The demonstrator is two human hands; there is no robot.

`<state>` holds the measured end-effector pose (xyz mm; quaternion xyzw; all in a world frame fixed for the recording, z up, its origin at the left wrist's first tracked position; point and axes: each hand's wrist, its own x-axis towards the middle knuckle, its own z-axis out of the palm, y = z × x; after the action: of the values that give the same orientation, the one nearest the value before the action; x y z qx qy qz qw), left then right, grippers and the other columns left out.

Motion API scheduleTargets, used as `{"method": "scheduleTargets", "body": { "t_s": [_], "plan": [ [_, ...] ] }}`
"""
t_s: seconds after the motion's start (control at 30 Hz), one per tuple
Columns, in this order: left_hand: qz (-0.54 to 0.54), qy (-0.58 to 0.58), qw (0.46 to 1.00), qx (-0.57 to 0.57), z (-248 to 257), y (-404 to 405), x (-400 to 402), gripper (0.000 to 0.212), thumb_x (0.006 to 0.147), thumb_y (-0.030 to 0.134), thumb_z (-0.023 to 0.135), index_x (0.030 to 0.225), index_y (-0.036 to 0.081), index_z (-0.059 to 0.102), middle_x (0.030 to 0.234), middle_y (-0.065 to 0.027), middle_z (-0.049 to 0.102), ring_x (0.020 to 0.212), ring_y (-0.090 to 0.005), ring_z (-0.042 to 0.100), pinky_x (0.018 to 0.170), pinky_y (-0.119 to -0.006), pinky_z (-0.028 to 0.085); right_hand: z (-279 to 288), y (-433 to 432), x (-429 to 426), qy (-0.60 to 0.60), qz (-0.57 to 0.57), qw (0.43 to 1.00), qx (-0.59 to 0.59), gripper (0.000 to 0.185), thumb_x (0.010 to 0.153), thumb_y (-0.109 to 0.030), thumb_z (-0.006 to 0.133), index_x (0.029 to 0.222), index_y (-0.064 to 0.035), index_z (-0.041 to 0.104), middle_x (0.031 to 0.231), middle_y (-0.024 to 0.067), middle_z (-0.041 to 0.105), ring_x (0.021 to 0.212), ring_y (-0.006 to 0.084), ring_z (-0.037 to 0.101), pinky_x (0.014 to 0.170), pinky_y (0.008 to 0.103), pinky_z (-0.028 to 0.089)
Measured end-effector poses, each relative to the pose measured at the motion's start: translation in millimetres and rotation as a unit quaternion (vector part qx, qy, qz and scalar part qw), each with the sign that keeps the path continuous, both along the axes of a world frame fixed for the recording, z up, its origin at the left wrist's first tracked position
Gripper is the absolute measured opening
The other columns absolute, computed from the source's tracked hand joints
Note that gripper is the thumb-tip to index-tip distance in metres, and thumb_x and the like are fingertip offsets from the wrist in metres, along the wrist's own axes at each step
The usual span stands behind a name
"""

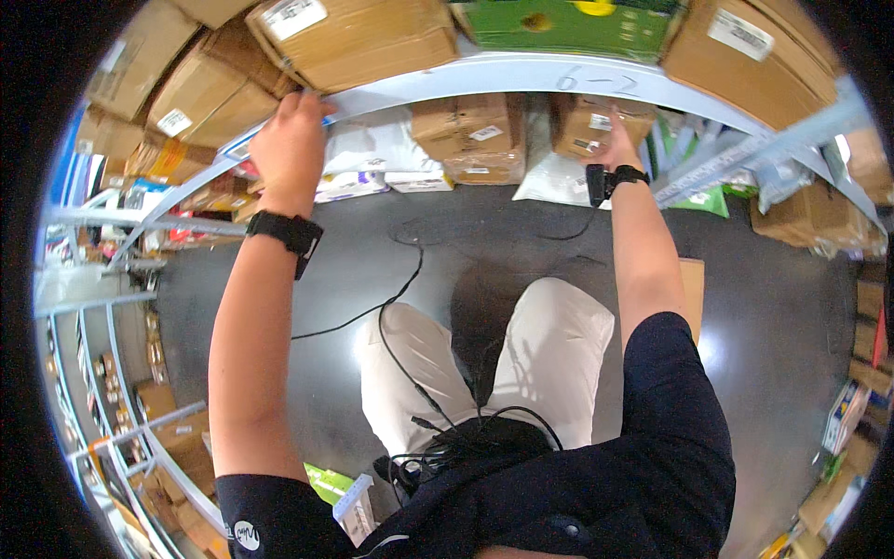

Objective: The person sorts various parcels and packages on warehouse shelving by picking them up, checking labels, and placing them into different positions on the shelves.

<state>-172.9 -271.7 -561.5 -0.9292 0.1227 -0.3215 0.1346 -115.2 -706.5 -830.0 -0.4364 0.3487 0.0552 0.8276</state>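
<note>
My left hand (290,143) is curled over the pale metal shelf frame (349,105) at its left corner, close below a large cardboard box (377,45). Most of its fingertips are hidden. On the lower level, my right hand (618,147) reaches to a small cardboard box (583,129) bearing a label. Its thumb and a finger lie apart against the box's front; the other fingers are hard to make out. Under that box is a white plastic parcel (555,178). Both wrists wear black straps with small devices.
A green printed carton (566,28) and another cardboard box (754,59) stand on the upper shelf. Stacked boxes (468,133) and white packages (370,143) fill the lower level. A diagonal metal post (740,157) rises at right. Black cable (401,290) hangs before my knees.
</note>
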Motion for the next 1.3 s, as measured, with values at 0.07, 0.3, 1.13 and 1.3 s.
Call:
{"method": "scheduleTargets", "body": {
  "t_s": [0.07,0.3,1.13,1.3],
  "plan": [
    [-0.002,-0.002,1.0,0.025,0,2,0,0.008,0.083,0.019,0.058,0.079,0.016,0.065,0.081,-0.0037,0.065,0.068,-0.0262,0.068,0.054,-0.038,0.052,-16,-3,16,-0.01,0.039,0.996,0.074,0.1,0.077,-0.074,0.056,0.152,-0.0228,0.015,0.155,0.019,0.01,0.14,0.0452,0.013,0.099,0.0731,0.026],
    [-0.033,-0.03,0.998,0.034,-1,5,4,0.012,0.08,0.024,0.063,0.076,0.013,0.062,0.076,-0.0038,0.063,0.064,-0.0234,0.067,0.051,-0.036,0.051,-38,-1,54,0.052,-0.041,0.992,0.11,0.101,0.076,-0.068,0.064,0.15,-0.0211,0.015,0.154,0.0177,0.018,0.139,0.0425,0.021,0.106,0.0666,0.024],
    [-0.017,0.016,0.999,0.022,1,11,4,0.013,0.085,0.027,0.059,0.084,0.015,0.065,0.084,-0.0056,0.066,0.071,-0.0301,0.068,0.058,-0.043,0.054,39,-35,-277,0.087,0.002,0.984,0.155,0.072,0.077,-0.059,0.061,0.135,-0.0181,0.045,0.137,0.0109,0.044,0.119,0.0342,0.044,0.096,0.0547,0.034],
    [-0.026,0.012,0.999,0.022,3,12,5,0.022,0.085,0.035,0.061,0.088,0.014,0.065,0.086,-0.0076,0.068,0.074,-0.0322,0.068,0.06,-0.045,0.054,27,-76,-370,0.184,-0.106,0.974,0.074,0.072,0.074,-0.052,0.066,0.134,-0.0203,0.044,0.135,0.0109,0.047,0.12,0.0352,0.046,0.095,0.0546,0.036]
  ]
}}
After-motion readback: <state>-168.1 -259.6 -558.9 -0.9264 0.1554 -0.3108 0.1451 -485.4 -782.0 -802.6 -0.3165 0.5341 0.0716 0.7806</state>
